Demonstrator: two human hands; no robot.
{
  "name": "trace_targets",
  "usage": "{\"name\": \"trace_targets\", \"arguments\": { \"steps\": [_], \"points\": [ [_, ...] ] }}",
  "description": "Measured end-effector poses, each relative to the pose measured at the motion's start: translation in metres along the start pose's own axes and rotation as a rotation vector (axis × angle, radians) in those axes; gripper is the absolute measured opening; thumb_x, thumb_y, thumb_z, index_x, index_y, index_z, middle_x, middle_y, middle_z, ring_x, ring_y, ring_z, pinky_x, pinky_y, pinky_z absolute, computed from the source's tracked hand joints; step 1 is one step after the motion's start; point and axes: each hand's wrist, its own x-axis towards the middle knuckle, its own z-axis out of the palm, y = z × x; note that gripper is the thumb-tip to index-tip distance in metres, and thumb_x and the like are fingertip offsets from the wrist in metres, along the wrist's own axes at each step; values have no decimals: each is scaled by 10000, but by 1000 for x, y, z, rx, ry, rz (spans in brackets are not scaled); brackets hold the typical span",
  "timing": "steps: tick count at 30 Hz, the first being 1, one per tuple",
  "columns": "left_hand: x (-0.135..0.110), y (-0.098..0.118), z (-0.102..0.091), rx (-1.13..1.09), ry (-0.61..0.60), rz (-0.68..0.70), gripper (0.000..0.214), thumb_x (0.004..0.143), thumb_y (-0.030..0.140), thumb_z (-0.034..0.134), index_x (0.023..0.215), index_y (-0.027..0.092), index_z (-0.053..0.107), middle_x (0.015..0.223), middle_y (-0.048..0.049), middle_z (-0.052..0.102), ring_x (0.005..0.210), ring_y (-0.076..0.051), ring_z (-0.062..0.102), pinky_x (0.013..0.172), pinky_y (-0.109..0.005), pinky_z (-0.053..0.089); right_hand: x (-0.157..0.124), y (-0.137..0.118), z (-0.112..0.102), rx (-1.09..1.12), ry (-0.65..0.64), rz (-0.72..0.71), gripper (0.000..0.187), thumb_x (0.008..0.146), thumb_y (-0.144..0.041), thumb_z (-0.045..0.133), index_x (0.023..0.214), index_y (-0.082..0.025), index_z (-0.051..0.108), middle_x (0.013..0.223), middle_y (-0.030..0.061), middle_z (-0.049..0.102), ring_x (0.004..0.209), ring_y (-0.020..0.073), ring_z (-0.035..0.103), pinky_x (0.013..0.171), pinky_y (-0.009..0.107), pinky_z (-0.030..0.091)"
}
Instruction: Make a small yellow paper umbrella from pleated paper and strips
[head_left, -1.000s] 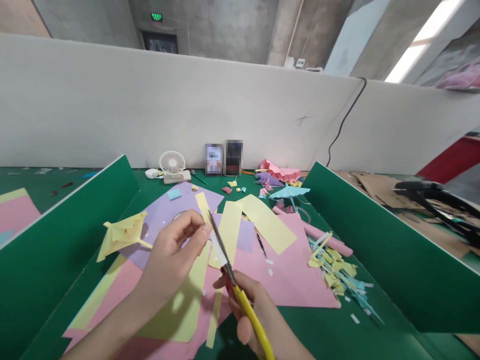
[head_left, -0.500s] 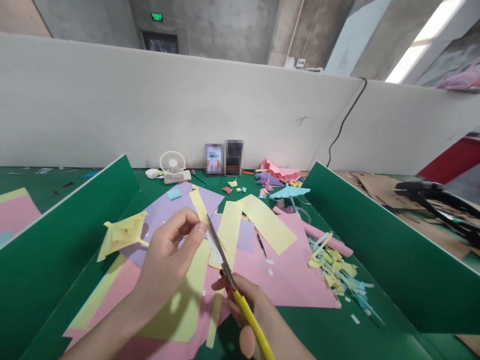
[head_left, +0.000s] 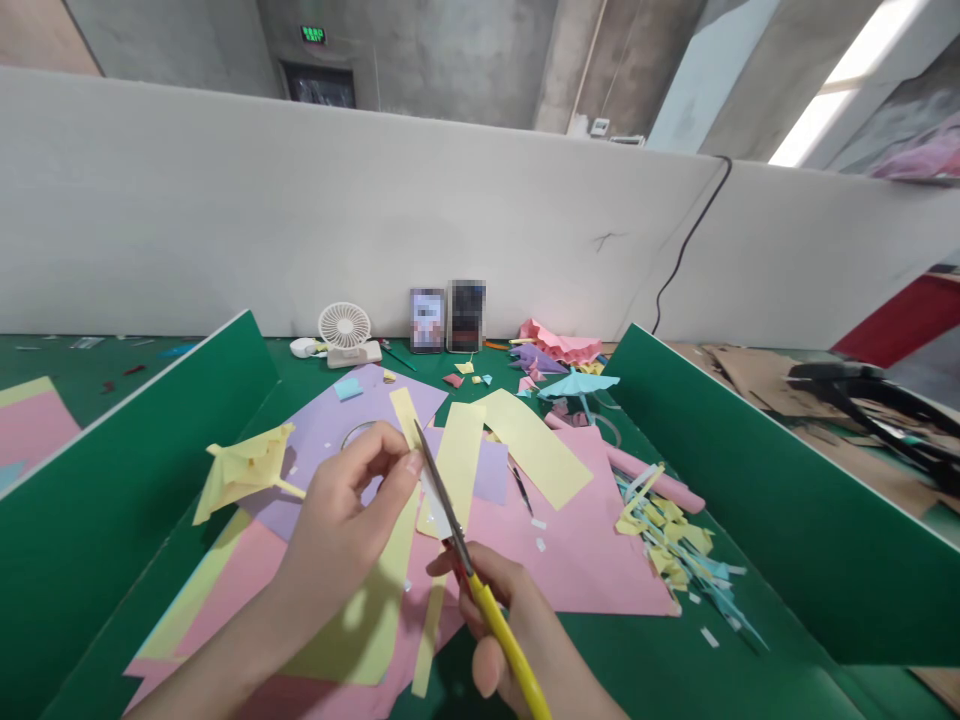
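Observation:
Between the thumb and fingers of my left hand (head_left: pixel 360 500) is a narrow yellow paper strip (head_left: pixel 405 405), its upper end sticking up past the fingertips. My right hand (head_left: pixel 510 610) grips yellow-handled scissors (head_left: pixel 495 620), the blades pointing up and to the left. The blade tips lie against the right side of the strip, close to my left thumb. Whether the blades are parted is hard to see. Below the hands lie wider yellow paper strips (head_left: pixel 459 450), a pink sheet (head_left: pixel 570 570) and a purple sheet (head_left: pixel 315 430).
A yellow paper umbrella (head_left: pixel 244 470) lies at the left, a blue one (head_left: pixel 579 384) at the back right. Paper scraps (head_left: pixel 675 545) pile up near the right green divider (head_left: pixel 787 500). A small fan (head_left: pixel 345 330) and two phones (head_left: pixel 467 315) stand at the back.
The strip's upper end has shifted right and stands lower above my left fingers. My left hand has moved slightly right; the scissors' tips have edged upward along the strip.

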Motion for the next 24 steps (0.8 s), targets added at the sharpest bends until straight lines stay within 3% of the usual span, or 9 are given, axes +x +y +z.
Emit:
{"name": "trace_targets", "arguments": {
  "steps": [6,11,17,24],
  "points": [
    [1,-3,1,-40,44,-5,246,827,264,422,592,215,369,543,63,357,471,-89,335,430,-232,264,0,2,-1,-47,-61,-28,901,358,-773,551,1015,-158,499,602,-53,384,542,93,307,483,214,235],
    [2,-3,0,-44,51,-13,247,821,255,431,586,213,369,543,66,355,462,-84,319,425,-230,259,0,0,-2,-65,-35,-24,904,341,-785,550,990,-156,515,643,-33,414,572,108,325,484,211,246],
    [2,1,1,-23,17,-12,239,812,242,420,584,212,357,555,64,357,458,-82,304,422,-234,251,1,2,2,56,44,42,712,444,-695,640,888,-143,570,513,-83,298,485,74,243,448,212,174],
    [1,1,1,-4,2,-12,238,813,247,407,585,213,347,558,63,345,459,-83,298,425,-237,248,4,-1,5,113,85,96,483,576,-572,679,794,-155,572,475,-85,332,404,58,309,431,206,177]
  ]
}}
